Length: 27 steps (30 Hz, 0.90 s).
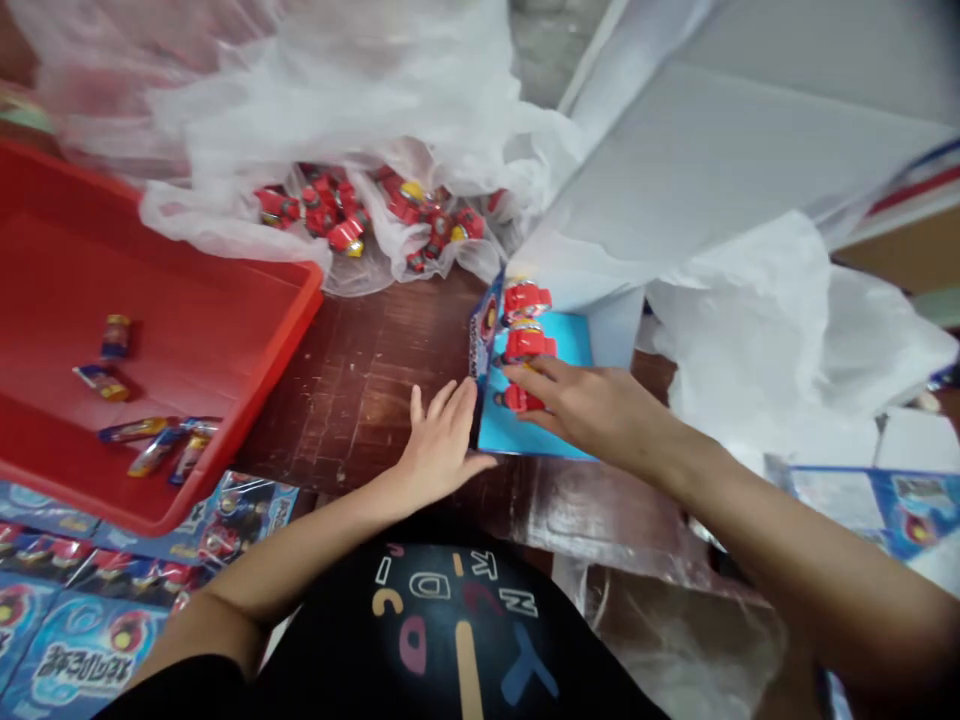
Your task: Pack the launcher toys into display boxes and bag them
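Observation:
A display box (570, 345) with a bright blue floor stands in front of me, its tall white lid (720, 150) raised behind. Red toys (529, 345) with silver and yellow parts stand in a row along its left side. My right hand (574, 395) reaches in from the right, fingers closed around the nearest red toy (517, 399), which they partly cover. My left hand (442, 440) is open, its fingers stretched out against the box's printed left wall (486, 325).
Left, a red plastic bin (262, 370) holds several small wrapped items (154, 440). More red toys (326, 210) spill from white plastic bags (337, 90) at the back. Printed blue boxes (97, 640) lie lower left. Another white bag (780, 340) sits right on the dark wooden table (360, 370).

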{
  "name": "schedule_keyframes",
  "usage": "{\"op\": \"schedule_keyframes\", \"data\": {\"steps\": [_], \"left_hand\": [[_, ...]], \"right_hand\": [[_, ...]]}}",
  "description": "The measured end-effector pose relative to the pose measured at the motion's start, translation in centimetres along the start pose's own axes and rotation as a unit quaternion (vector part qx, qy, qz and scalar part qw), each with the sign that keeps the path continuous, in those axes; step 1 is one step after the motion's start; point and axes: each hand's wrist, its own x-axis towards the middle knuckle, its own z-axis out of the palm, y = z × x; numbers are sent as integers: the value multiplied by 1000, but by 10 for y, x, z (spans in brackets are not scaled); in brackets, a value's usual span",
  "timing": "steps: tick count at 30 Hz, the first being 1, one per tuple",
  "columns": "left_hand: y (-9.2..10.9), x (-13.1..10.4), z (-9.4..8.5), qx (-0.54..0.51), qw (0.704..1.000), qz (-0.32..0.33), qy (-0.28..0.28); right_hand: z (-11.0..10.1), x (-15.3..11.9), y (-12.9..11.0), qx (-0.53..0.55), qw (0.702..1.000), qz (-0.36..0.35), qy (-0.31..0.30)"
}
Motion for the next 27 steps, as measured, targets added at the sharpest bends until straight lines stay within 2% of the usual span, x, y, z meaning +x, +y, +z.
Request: {"op": "schedule_keyframes", "data": {"steps": [1,3,4,6,7,8,10,12,15,17,19,21,24,25,27], "left_hand": [[-5,-10,-18,-4,1000,5,16],[-26,-37,-65,19,996,-4,87],[-43,-54,-93,52,989,-33,138],[-88,-89,-151,155,950,-117,243],[-115,-105,-178,214,926,-171,259],[-142,-120,-203,264,899,-233,260],[-191,-143,-243,320,850,-375,187],[-227,-159,-270,317,835,-433,125],[-252,-175,-288,287,844,-445,86],[-260,-179,-293,275,841,-459,85],[-269,-176,-296,266,835,-473,95],[-282,-166,-296,255,833,-479,109],[-297,-140,-293,226,853,-453,124],[-298,-131,-292,218,864,-436,125],[-288,-116,-288,206,888,-391,126]], "right_hand": [[-2,1,2,-9,1000,-11,6],[-14,7,6,-25,998,-31,39],[-24,15,9,-28,997,-33,57],[-46,51,12,-28,996,-24,79],[-55,79,12,-26,997,-19,75],[-63,113,11,-25,997,-21,64],[-71,189,5,-21,998,-40,38],[-67,264,-4,-8,996,-70,45],[-46,342,-24,10,996,-84,33],[-28,370,-33,13,999,-44,16],[-15,384,-38,10,1000,-13,4],[-12,388,-39,4,1000,-10,-11],[-26,371,-35,-6,999,-15,-31],[-34,359,-32,2,1000,-11,-20],[-51,325,-23,52,997,-1,55]]}}
